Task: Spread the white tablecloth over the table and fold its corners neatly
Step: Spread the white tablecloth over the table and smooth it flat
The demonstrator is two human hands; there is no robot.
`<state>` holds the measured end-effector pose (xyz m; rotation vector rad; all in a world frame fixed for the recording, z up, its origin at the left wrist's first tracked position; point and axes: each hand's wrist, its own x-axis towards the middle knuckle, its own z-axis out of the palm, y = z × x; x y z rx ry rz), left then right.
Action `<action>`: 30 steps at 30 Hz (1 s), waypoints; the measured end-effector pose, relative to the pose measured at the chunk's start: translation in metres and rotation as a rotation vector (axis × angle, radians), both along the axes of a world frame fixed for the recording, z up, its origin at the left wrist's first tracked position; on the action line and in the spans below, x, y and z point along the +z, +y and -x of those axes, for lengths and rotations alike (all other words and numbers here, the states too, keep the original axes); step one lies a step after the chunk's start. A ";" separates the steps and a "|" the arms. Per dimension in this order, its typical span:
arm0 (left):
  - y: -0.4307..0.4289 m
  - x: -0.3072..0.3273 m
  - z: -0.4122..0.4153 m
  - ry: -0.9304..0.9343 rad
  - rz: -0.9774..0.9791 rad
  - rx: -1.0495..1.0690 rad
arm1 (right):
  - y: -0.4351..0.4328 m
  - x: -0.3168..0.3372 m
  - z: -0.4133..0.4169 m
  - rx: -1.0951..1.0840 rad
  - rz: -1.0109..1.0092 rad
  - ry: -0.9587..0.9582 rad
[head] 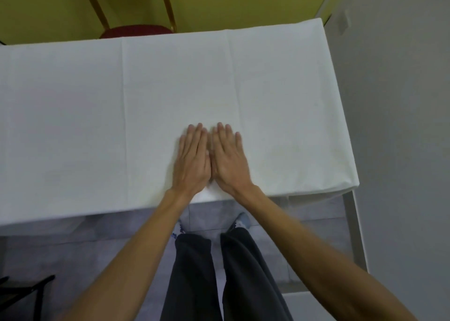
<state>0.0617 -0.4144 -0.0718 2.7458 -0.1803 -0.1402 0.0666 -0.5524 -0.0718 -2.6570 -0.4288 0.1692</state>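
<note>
both hands flat side by side, left hand [191, 161] and right hand [230, 161], fingers straight, gripping nothing, pressing the white tablecloth [280, 101] near the near edge

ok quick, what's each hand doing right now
Left hand: open, fingers straight, flat on the white tablecloth.
Right hand: open, fingers straight, flat on the cloth beside the left.

Soft, even, dimmish light; fingertips perhaps motion-blurred, straight lines bowing at the wide-angle edges.
</note>
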 end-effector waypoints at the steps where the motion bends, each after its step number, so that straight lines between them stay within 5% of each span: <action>1: -0.006 -0.003 -0.002 0.013 -0.021 0.017 | 0.004 -0.003 -0.002 0.002 0.001 0.014; 7: -0.002 -0.011 0.002 -0.018 -0.164 -0.017 | -0.046 -0.013 -0.006 0.100 0.182 -0.010; 17: -0.008 -0.008 0.001 -0.011 -0.166 -0.008 | -0.226 0.009 -0.020 -0.237 0.277 0.134; 30: -0.019 -0.009 -0.096 -0.035 -0.194 0.002 | -0.010 -0.007 -0.113 0.052 0.052 -0.002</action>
